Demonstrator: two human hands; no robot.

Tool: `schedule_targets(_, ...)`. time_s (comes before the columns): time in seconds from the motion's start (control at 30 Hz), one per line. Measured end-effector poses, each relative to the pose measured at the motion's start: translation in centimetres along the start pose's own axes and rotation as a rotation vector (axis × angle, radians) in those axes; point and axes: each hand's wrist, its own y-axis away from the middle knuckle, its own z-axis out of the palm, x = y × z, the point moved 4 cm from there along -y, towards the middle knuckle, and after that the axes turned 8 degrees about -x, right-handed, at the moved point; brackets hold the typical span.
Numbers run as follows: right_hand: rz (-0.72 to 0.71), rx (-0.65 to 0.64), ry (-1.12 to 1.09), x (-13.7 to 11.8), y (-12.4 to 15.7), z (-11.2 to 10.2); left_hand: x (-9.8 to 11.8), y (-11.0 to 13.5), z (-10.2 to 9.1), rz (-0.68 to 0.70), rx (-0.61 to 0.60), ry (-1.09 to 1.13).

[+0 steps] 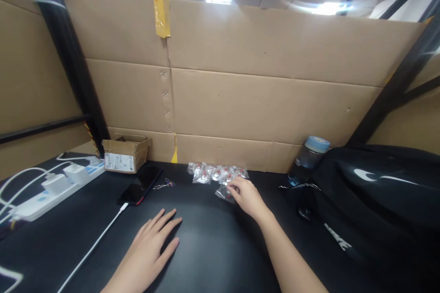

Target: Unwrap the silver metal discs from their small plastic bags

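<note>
My left hand [153,242] rests flat on the black tabletop [209,256], fingers spread and holding nothing. Farther off, my right hand [248,197] has its thumb and forefinger pinched at the edge of a small clear plastic bag [224,193]; a bit of red shows inside it, but the contents are too small to name. Just beyond lies a row of similar clear bags [216,174], holding round, silvery pieces with red marks. Left of these bags is a small charm with a chain [169,183], touched by neither hand.
On the left are a phone [141,185] with a white cable [94,245], a power strip [51,194] with plugs, and an opened cardboard box [125,155]. A bottle [307,160] and a black bag [378,192] stand at right. A cardboard wall [240,105] closes the back.
</note>
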Motion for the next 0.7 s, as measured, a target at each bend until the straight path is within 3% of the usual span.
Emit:
schedule_targets(0.13, -0.024, 0.004, -0.062, -0.2, 0.2, -0.3, 3.8, -2.7, -3.2, 0.152, -0.075, 0.135)
schedule_targets(0.27, -0.018, -0.002, -0.165, -0.3, 0.3, -0.4, 6.4, -8.9, -5.0, 0.183, -0.047, 0.401)
schedule_targets(0.37, -0.036, -0.011, -0.224, -0.5, 0.4, -0.5, 7.2, -12.8, -3.6, 0.233, -0.108, 0.614)
schedule_targets(0.43, -0.06, -0.016, -0.266, -0.7, 0.6, -0.7, 7.6, -13.9, -2.1, 0.311, -0.155, 0.684)
schedule_targets(0.57, -0.112, 0.008, -0.302, -1.0, 0.7, -1.2, 7.9, -13.1, -0.1, 0.383, -0.141, 0.669)
schedule_targets(0.7, -0.129, 0.02, -0.328, -1.1, 0.5, -1.5, 7.7, -12.5, 0.3, 0.397, -0.13, 0.698)
